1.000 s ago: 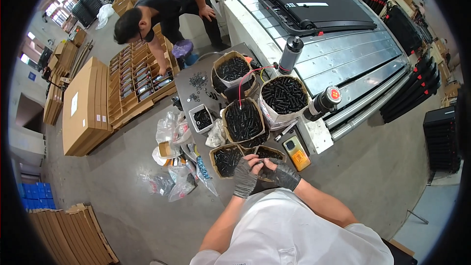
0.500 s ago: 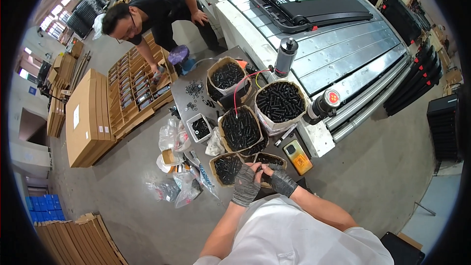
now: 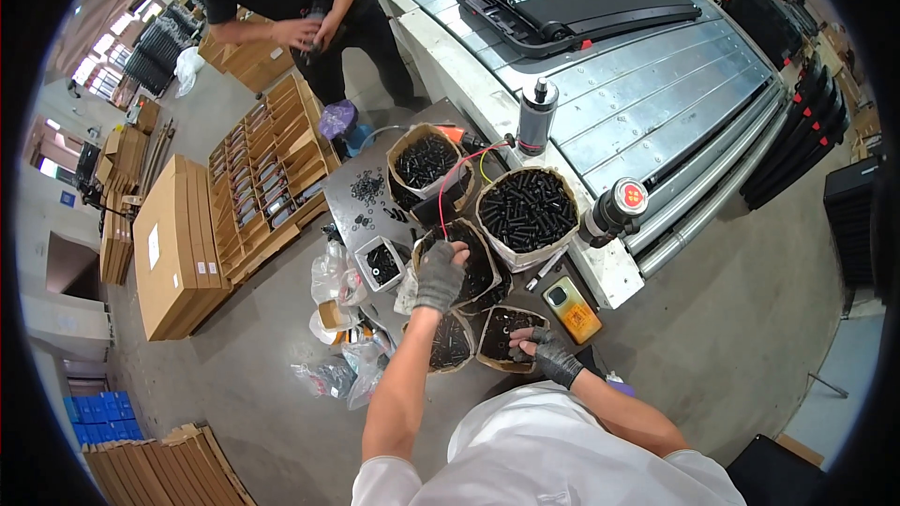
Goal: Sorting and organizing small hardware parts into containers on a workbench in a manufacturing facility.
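My left hand (image 3: 441,277), in a grey fingerless glove, reaches over the middle box of black cylindrical parts (image 3: 479,274). Its fingers curl together at the far side; what they hold, if anything, is too small to make out. My right hand (image 3: 553,356), gloved alike, hangs at the near right box (image 3: 494,333) with its fingers stretched out over the small dark parts inside. Left of that stands another open box of thin black pieces (image 3: 452,345). Beyond my hands are two fuller containers of black cylinders, one at the right (image 3: 528,210) and one farther back (image 3: 427,161).
A phone in an orange case (image 3: 572,311) lies right of the boxes. Washers (image 3: 367,187) and a white bin (image 3: 381,265) are at the left. Red wire (image 3: 442,206) crosses the boxes. Metal-topped equipment (image 3: 656,122) borders the bench. A co-worker (image 3: 291,9) stands beyond a divided carton (image 3: 267,164).
My hands, together over the near boxes before, have parted: the left went forward to the middle box, the right dropped to the near right box. The co-worker has straightened up from the divided carton.
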{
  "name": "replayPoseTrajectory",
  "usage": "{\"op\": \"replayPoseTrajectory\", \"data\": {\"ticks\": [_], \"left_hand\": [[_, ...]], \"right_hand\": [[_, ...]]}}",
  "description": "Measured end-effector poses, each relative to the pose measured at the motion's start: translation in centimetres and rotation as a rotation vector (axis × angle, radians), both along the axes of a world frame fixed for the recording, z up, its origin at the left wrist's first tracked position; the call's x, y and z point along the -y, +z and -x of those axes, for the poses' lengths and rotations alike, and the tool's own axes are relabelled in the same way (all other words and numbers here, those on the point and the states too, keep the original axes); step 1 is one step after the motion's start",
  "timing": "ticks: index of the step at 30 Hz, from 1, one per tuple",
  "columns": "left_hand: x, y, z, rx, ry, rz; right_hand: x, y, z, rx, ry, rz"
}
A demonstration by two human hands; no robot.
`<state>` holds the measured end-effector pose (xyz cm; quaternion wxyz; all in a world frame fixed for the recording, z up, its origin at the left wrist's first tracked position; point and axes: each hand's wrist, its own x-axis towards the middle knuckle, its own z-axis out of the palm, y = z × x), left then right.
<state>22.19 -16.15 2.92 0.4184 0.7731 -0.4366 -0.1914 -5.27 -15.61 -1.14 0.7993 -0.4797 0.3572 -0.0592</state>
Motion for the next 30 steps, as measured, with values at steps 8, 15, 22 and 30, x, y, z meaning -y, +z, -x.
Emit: {"op": "replayPoseTrajectory", "data": {"ticks": [8, 15, 22, 30], "left_hand": [[3.3, -2.0, 0.3, 0.235, -0.066, -0.089], [-1.2, 2.6, 0.1, 0.148, 0.119, 0.223], [-17.6, -2.6, 2.3, -0.06, 0.049, -0.392], [-16.0, -7.5, 3.5, 0.306, -0.355, -0.503]], "right_hand": [[-0.5, -0.9, 0.7, 0.047, -0.018, -0.017], [0.5, -2.3, 0.5, 0.003, 0.02, 0.158], [1.5, -1.8, -0.2, -0.08, 0.084, 0.276], [0.9, -0.1, -0.1, -0.144, 0.089, 0.152]]}}
